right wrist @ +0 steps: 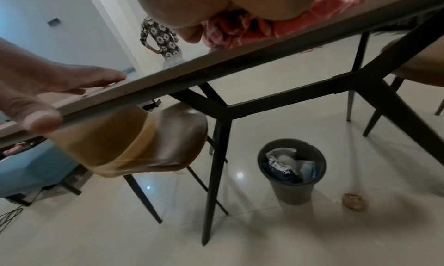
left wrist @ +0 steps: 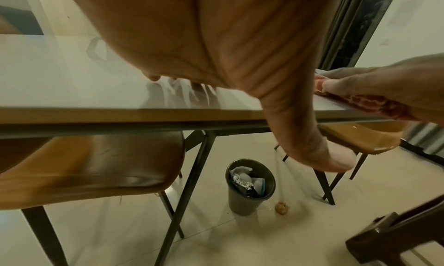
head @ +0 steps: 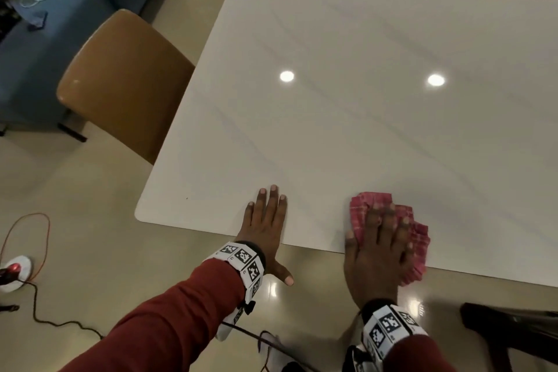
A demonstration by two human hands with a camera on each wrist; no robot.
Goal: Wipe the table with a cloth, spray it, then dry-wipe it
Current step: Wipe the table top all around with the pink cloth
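A white table (head: 347,118) fills the head view. My left hand (head: 265,220) lies flat on its near edge, fingers straight, thumb hanging off the edge. To its right a crumpled red checked cloth (head: 416,238) sits at the near edge, and my right hand (head: 380,238) presses on it with fingers spread over the top. In the left wrist view the left palm (left wrist: 192,42) rests on the tabletop and the cloth (left wrist: 360,103) shows at the right. In the right wrist view the cloth (right wrist: 240,28) bunches under the right palm (right wrist: 216,2). No spray bottle is in view.
A tan chair (head: 120,84) stands tucked at the table's left side, a blue sofa (head: 45,39) behind it. Under the table stand a grey waste bin (right wrist: 291,171) and dark legs (right wrist: 216,165). A dark chair (head: 513,329) is at lower right. Cables (head: 39,251) cross the floor at left.
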